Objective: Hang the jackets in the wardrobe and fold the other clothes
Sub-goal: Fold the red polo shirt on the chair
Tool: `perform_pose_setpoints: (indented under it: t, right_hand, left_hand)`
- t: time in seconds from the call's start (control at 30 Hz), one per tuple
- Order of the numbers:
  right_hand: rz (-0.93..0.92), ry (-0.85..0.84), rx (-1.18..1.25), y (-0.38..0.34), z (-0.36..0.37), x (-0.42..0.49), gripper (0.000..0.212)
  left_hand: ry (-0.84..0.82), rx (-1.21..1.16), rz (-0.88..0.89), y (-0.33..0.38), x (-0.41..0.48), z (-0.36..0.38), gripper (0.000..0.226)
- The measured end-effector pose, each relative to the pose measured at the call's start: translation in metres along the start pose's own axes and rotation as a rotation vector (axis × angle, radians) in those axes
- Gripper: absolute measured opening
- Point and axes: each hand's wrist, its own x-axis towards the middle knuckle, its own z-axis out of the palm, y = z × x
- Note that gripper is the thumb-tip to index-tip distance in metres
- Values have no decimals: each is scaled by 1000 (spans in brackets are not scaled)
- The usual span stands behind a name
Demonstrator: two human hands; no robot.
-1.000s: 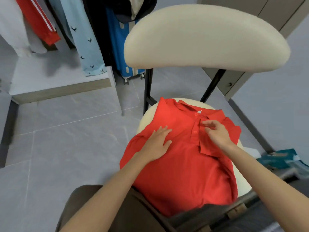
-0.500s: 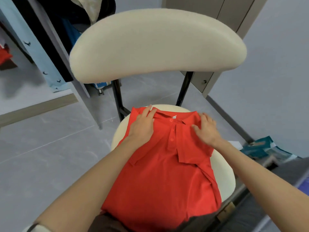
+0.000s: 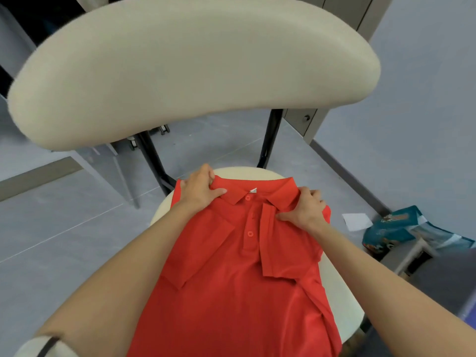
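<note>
Left hand [image 3: 199,191], centre of frame: you are gripping the red polo shirt [image 3: 231,292] at its shoulder, fingers curled over the top edge, thumb lying on the front beside the collar [image 3: 257,193].

Right hand [image 3: 304,208], a little lower and to the right: you are pinching the opposite shoulder the same way, fingers curled, thumb pointing in toward the placket.

Why this hold, as I read it: both sleeves [image 3: 195,253] are lying folded inward over the chest, so taking the two shoulder corners is keeping the narrowed panel square and taut for the next fold, likely collar end toward the hem.

Shirt's place: it is lying front-up on the chair seat [image 3: 342,292], collar toward the top of the frame, body running down and off the bottom edge. The hem is out of view.

Edges: the shirt's right side is sitting inside the seat rim; its left side is covering that rim at centre-left.

Room:
- Upper half of the frame: the backrest [image 3: 193,73] is overhanging the collar end, with black posts [image 3: 152,155] just behind the seat. A high lift looks cramped there.
- Left: open grey floor [image 3: 64,228].
- Right: a white paper slip [image 3: 356,221] and a teal bag [image 3: 391,228] are lying on the floor, well apart from the seat.
- Judgement: drawing the shoulders toward the bottom of the frame is offering the freest path.
</note>
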Motion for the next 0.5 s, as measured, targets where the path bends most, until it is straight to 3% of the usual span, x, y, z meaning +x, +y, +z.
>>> perform_pose_setpoints:
  t: [0.13, 0.3, 0.5]
  right_hand:
    - [112, -14, 18, -19, 0, -1, 85]
    - [4, 46, -1, -15, -1, -16, 56]
    - [-274, 209, 181, -3, -9, -42, 13]
  left_hand:
    - [3, 329, -4, -10, 0, -6, 54]
    - [118, 373, 108, -2, -19, -15, 22]
    - [203, 254, 321, -4, -56, -42, 11]
